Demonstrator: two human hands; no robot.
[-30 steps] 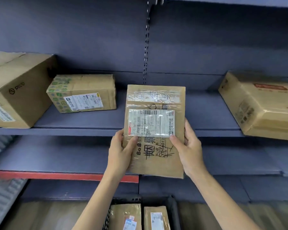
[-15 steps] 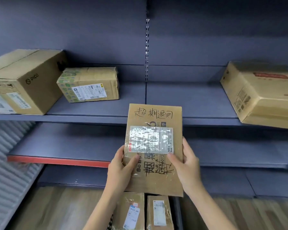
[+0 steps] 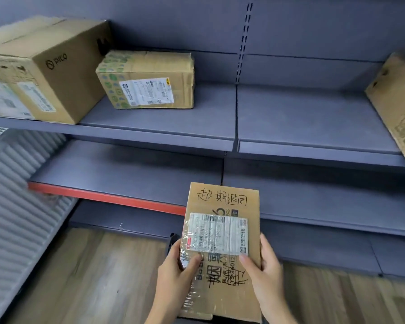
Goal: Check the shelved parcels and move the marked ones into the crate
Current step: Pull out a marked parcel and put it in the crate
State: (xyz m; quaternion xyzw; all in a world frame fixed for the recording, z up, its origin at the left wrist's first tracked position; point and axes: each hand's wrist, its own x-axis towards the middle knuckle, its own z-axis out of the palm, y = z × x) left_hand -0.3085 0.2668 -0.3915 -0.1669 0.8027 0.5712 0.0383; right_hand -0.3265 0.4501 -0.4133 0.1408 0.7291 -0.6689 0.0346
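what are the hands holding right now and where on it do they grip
Both hands hold one flat marked parcel by its lower side edges: the left hand on the left edge, the right hand on the right edge, thumbs across the front.

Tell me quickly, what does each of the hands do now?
Left hand: holding the flat marked parcel by its left edge.
Right hand: holding the same parcel's right edge.

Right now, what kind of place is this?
Probably a parcel pickup or storage room: grey metal shelving holding labelled cardboard boxes such as the PICO box, and a hand-marked parcel with a shipping label held in both hands.
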